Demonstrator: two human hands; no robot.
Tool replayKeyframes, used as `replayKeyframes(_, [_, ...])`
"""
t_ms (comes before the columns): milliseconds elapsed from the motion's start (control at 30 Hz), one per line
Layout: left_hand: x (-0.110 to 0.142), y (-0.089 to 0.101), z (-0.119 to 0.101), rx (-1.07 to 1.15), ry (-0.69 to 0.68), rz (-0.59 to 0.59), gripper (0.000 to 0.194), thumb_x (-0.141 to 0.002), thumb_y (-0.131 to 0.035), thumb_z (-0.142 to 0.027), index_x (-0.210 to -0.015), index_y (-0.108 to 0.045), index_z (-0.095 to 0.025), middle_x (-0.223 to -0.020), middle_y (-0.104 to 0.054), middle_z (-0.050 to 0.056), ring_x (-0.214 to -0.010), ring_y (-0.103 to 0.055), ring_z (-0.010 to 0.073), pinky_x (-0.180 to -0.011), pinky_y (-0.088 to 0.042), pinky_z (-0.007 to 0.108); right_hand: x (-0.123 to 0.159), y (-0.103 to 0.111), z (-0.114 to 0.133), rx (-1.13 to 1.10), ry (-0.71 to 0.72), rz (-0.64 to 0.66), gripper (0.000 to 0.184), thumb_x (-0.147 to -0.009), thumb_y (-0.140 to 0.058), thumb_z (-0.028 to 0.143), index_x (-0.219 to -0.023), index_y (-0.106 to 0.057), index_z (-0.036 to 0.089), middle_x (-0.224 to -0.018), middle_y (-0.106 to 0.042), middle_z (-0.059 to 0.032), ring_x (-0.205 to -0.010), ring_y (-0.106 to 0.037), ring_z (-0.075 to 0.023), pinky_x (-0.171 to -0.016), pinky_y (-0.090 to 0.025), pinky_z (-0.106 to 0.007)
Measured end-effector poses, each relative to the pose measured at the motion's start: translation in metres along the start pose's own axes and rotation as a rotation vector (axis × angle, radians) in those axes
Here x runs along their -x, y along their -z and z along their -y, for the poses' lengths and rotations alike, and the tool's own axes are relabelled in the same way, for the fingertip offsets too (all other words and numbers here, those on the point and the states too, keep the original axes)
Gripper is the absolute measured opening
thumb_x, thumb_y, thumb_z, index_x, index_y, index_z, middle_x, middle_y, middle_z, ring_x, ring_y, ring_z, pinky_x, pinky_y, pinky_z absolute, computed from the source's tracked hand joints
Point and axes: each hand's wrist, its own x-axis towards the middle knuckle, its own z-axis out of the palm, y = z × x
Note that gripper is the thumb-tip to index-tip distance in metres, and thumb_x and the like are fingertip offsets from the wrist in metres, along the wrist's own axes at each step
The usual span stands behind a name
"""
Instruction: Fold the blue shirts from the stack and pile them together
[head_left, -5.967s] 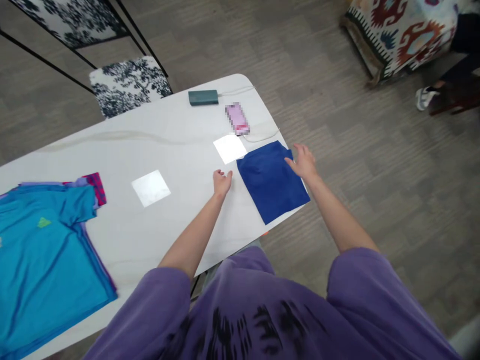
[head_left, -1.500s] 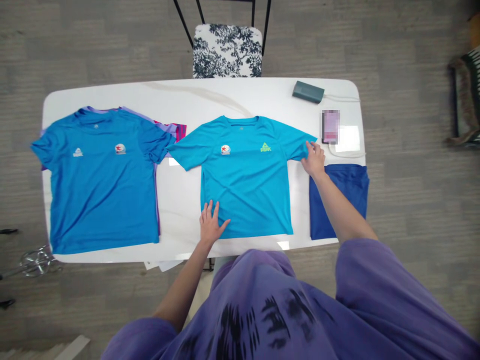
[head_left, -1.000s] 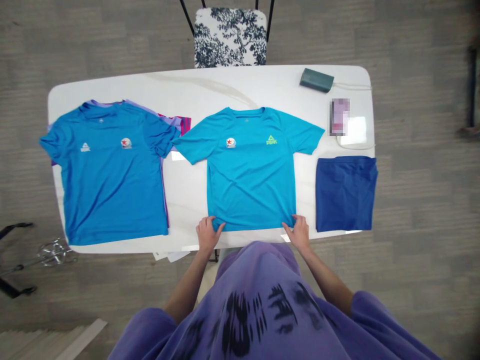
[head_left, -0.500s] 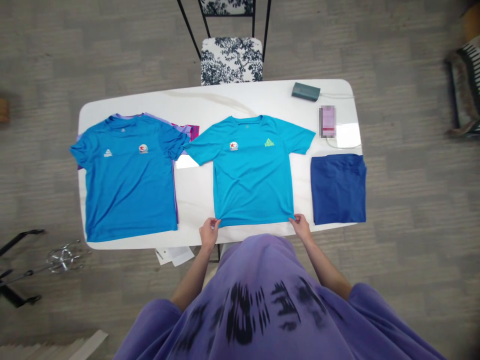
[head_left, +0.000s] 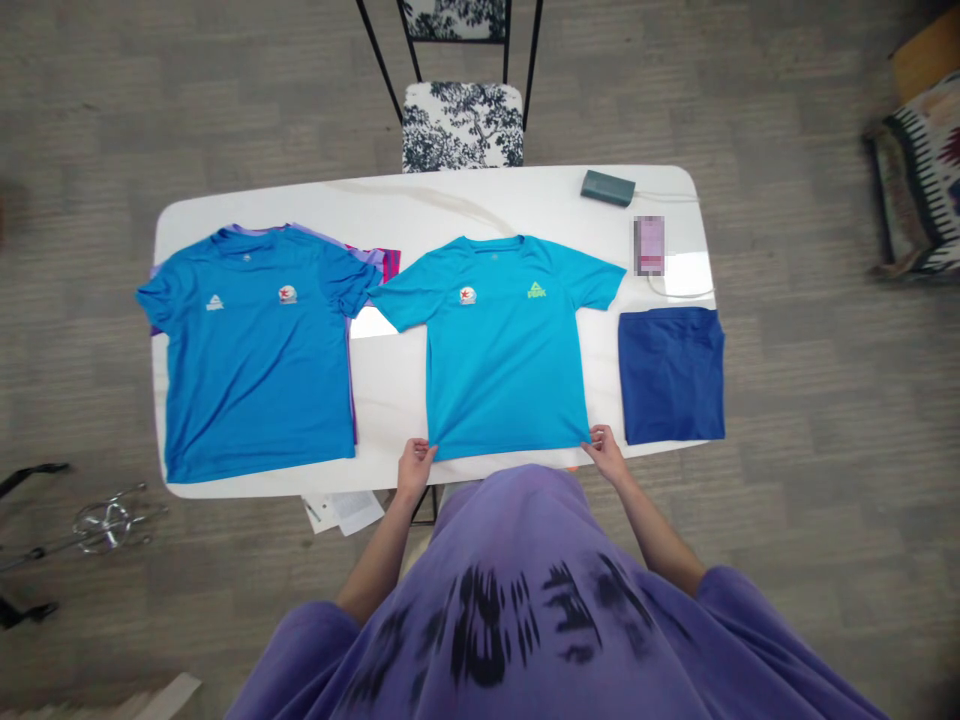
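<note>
A light blue T-shirt (head_left: pixel 504 355) lies flat, front up, in the middle of the white table (head_left: pixel 420 205). My left hand (head_left: pixel 415 466) pinches its bottom left hem corner. My right hand (head_left: pixel 604 451) pinches the bottom right hem corner. Both hands sit at the table's near edge. A folded dark blue garment (head_left: pixel 671 375) lies just right of the shirt. On the left a darker blue T-shirt (head_left: pixel 255 350) tops a pile of spread shirts, with purple and pink edges showing beneath.
A dark green power bank (head_left: pixel 607 187) and a phone (head_left: pixel 649 245) with a white cable lie at the table's far right corner. A floral-cushioned chair (head_left: pixel 461 125) stands beyond the table. Papers (head_left: pixel 343 510) lie on the floor under the near edge. A patterned seat (head_left: pixel 919 180) is far right.
Six seconds ago my hands were at the folded dark blue garment. The light blue shirt has since been spread out, and both hands moved to its bottom corners and closed on the hem.
</note>
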Motion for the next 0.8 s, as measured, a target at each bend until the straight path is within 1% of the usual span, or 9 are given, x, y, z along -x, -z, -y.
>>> replayKeyframes(133, [0.002,0.002,-0.002,-0.028,-0.008,0.02,0.027,-0.093,-0.07,-0.042,-0.113,-0.056,-0.028,-0.099,-0.072,0.001,-0.09,-0.076,0.0237,-0.095,-0.064,0.04,0.006,-0.002,0.001,-0.031,-0.032,-0.02,0.037,-0.065,-0.062,0.055,-0.093,-0.044,0.039,-0.074,-0.059,0.0057,-0.072,-0.074,-0.0383,-0.083,-0.065,-0.063])
replayKeyframes(233, [0.006,0.011,-0.002,-0.103,-0.04,0.029,0.03,-0.089,-0.076,-0.043,-0.108,-0.057,-0.03,-0.093,-0.069,0.001,-0.09,-0.076,0.0283,-0.09,-0.063,0.045,0.012,-0.007,0.004,0.006,-0.036,-0.098,0.039,-0.064,-0.06,0.053,-0.096,-0.042,0.039,-0.079,-0.058,0.0039,-0.088,-0.076,-0.0456,-0.096,-0.062,-0.075])
replayKeyframes(300, [0.003,0.021,-0.005,-0.167,-0.09,0.016,0.035,-0.088,-0.08,-0.047,-0.109,-0.058,-0.03,-0.099,-0.071,0.004,-0.094,-0.076,0.0327,-0.089,-0.062,0.049,0.017,-0.017,0.012,0.039,-0.018,-0.169,0.04,-0.067,-0.06,0.055,-0.099,-0.043,0.038,-0.09,-0.063,-0.0005,-0.109,-0.075,-0.0514,-0.11,-0.055,-0.083])
replayKeyframes(367, [-0.012,0.034,-0.014,-0.216,-0.192,0.01,0.036,-0.095,-0.078,-0.051,-0.117,-0.061,-0.028,-0.114,-0.073,0.011,-0.105,-0.075,0.0351,-0.096,-0.061,0.052,0.022,-0.038,0.028,0.059,0.013,-0.205,0.035,-0.073,-0.061,0.055,-0.1,-0.047,0.038,-0.105,-0.068,-0.0066,-0.125,-0.072,-0.0527,-0.119,-0.052,-0.081])
replayKeyframes(400, [-0.025,0.042,-0.022,-0.232,-0.26,0.02,0.035,-0.1,-0.075,-0.051,-0.122,-0.063,-0.027,-0.122,-0.073,0.014,-0.112,-0.074,0.0351,-0.103,-0.061,0.052,0.025,-0.052,0.039,0.064,0.028,-0.202,0.032,-0.076,-0.061,0.055,-0.101,-0.051,0.038,-0.111,-0.07,-0.0088,-0.127,-0.072,-0.0516,-0.12,-0.053,-0.078])
replayKeyframes(467, [-0.065,0.058,-0.042,-0.253,-0.405,0.059,0.033,-0.108,-0.068,-0.049,-0.131,-0.066,-0.025,-0.134,-0.072,0.017,-0.127,-0.07,0.0333,-0.118,-0.056,0.05,0.029,-0.091,0.068,0.072,0.055,-0.168,0.025,-0.083,-0.061,0.053,-0.104,-0.058,0.038,-0.117,-0.073,-0.0104,-0.123,-0.075,-0.0479,-0.115,-0.058,-0.072])
replayKeyframes(567, [-0.154,0.087,-0.083,-0.264,-0.543,0.075,0.037,-0.113,-0.066,-0.045,-0.142,-0.065,-0.021,-0.145,-0.068,0.018,-0.137,-0.064,0.03,-0.13,-0.049,0.046,0.035,-0.17,0.12,0.097,0.098,-0.085,0.016,-0.094,-0.059,0.049,-0.104,-0.066,0.039,-0.114,-0.078,-0.007,-0.113,-0.079,-0.0401,-0.108,-0.062,-0.062])
replayKeyframes(700, [-0.288,0.132,-0.135,-0.253,-0.507,-0.072,0.056,-0.117,-0.06,-0.04,-0.16,-0.043,-0.007,-0.166,-0.044,0.03,-0.134,-0.064,0.0296,-0.129,-0.051,0.051,0.045,-0.287,0.184,0.149,0.171,0.026,0.01,-0.099,-0.064,0.05,-0.102,-0.069,0.042,-0.107,-0.082,0.0033,-0.113,-0.081,-0.0309,-0.104,-0.061,-0.05])
replayKeyframes(800, [-0.361,0.158,-0.154,-0.247,-0.4,-0.195,0.068,-0.107,-0.078,-0.046,-0.152,-0.044,-0.008,-0.162,-0.045,0.029,-0.146,-0.056,0.0362,-0.136,-0.046,0.061,0.059,-0.355,0.21,0.189,0.166,0.038,0.014,-0.096,-0.071,0.051,-0.108,-0.068,0.044,-0.116,-0.083,0.0057,-0.118,-0.08,-0.0314,-0.104,-0.06,-0.051])
